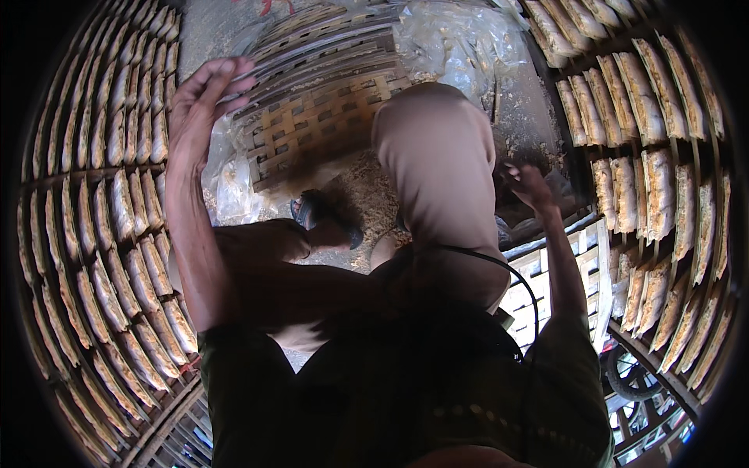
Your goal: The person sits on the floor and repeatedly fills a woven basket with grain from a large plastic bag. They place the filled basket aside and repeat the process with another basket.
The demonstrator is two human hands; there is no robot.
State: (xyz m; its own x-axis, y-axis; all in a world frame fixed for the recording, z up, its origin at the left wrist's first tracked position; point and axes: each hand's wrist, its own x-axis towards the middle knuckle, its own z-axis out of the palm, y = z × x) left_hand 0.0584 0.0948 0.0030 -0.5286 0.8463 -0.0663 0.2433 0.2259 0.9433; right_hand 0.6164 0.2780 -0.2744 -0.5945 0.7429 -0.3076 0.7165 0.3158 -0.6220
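Note:
My left hand (205,96) is raised at the upper left, fingers partly curled and apart, beside the stacked woven bamboo trays (316,114); nothing shows in it. Lower on the other side, my right hand (529,186) hangs in shadow beyond my raised knee, its fingers bent and partly dark; whether it holds anything is unclear. The top tray has an open lattice weave and leans between the left hand and my knee. Crumpled clear plastic sheeting (462,44) lies past the knee, with more plastic (234,184) under my left wrist.
Racks of slabs with whitish and orange-brown surfaces (126,205) curve along the left; similar racks (658,193) stand at the right. A pale woven panel (579,263) sits beside my right forearm. Crumbs litter the floor (374,205) near my sandalled foot (307,212). A wheel (632,377) shows at lower right.

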